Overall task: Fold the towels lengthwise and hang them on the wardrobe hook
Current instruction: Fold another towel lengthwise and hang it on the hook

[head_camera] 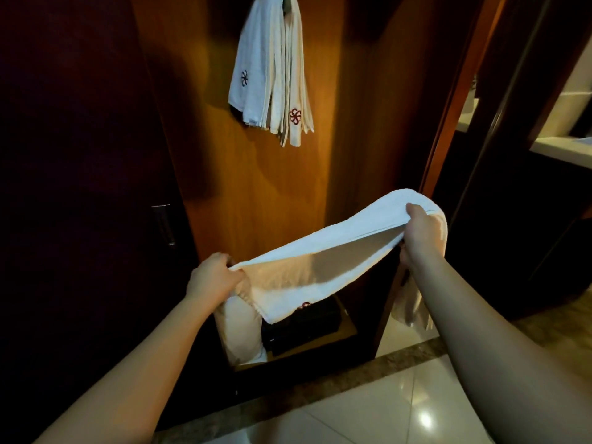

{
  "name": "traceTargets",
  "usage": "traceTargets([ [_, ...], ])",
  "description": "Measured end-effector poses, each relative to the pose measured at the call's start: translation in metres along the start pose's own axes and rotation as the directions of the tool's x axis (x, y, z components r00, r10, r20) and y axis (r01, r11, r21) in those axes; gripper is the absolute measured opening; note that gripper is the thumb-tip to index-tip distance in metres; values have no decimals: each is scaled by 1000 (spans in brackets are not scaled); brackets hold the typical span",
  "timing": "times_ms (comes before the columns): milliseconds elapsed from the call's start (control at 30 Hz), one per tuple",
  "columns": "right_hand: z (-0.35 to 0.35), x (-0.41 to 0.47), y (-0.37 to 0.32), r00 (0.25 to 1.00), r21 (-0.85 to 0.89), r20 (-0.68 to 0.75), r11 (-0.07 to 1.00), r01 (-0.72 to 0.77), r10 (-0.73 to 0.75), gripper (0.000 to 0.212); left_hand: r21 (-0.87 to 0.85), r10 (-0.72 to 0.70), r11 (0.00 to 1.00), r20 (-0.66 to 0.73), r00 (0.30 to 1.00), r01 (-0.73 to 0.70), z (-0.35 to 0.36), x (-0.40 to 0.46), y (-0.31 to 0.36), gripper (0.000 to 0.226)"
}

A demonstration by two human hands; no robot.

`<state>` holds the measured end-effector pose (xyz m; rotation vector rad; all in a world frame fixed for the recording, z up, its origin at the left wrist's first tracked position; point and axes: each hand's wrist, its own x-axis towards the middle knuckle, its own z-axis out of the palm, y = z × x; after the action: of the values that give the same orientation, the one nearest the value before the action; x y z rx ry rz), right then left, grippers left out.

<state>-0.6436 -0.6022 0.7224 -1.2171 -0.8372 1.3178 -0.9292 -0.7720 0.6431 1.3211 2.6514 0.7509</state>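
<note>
- Two bare forearms reach out over a glossy pale tiled floor (pixel 368 408) with a brown marble strip.
- Left hand (pixel 213 277) pinches one end of a white terry towel (pixel 323 251); right hand (pixel 419 232) grips the other end, held higher, so the cloth stretches slanted between them in mid-air, folded over itself, a red emblem near its low edge.
- Behind and below it, a low wardrobe shelf (pixel 347 331) holds a black box (pixel 304 325) and a white pillow-like bundle (pixel 240 331).
- Further back and up, a bunch of white folded towels with flower logos (pixel 272 75) hangs from a dark hook (pixel 287 3) on the orange wood panel.
</note>
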Motion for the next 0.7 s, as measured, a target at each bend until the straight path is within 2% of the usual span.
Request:
traceTargets([
  [67, 0, 0, -3, 999, 80, 13, 995, -51, 50, 20, -316, -64, 947, 2, 998, 61, -14, 2, -6, 6],
  [167, 2, -3, -6, 989, 243, 74, 959, -143, 129, 31, -665, -50, 745, 30, 998, 58, -30, 5, -21, 10],
  [233, 5, -7, -7, 983, 319, 97, 931, -177, 153, 37, -807, -2, 588, -59, 998, -46, -45, 9, -24, 24],
  [267, 7, -8, -9, 982, 360, 110, 915, -182, 152, 38, -875, 7, 467, -136, 991, -123, -56, 10, -20, 25],
  [333, 14, -9, -13, 980, 433, 158, 883, -182, 125, 28, -938, 33, 227, -263, 964, -264, -79, 10, -13, 17],
  [367, 17, -10, -16, 977, 468, 187, 865, -184, 107, 17, -946, 54, 178, -266, 962, -271, -83, 9, -11, 16],
  [400, 20, -11, -18, 971, 495, 217, 847, -194, 96, 10, -949, 93, 198, -230, 969, -245, -82, 7, -11, 24],
  [433, 24, -13, -19, 964, 507, 249, 837, -207, 87, 12, -945, 116, 269, -162, 980, -188, -70, 7, -24, 33],
  [467, 26, -15, -18, 957, 510, 278, 831, -222, 85, 19, -934, 99, 341, -77, 992, -107, -56, 6, -34, 38],
  [500, 28, -17, -17, 950, 499, 302, 834, -234, 86, 26, -928, 5, 373, -5, 1000, -6, -44, 6, -46, 37],
  [567, 29, -20, -14, 944, 472, 318, 850, -234, 83, 25, -947, -167, 277, 117, 979, 161, -34, 6, -57, 30],
  [700, 25, -18, -5, 943, 449, 318, 860, -242, 100, 31, -962, -261, 209, 117, 958, 174, -45, 2, -41, 27],
])
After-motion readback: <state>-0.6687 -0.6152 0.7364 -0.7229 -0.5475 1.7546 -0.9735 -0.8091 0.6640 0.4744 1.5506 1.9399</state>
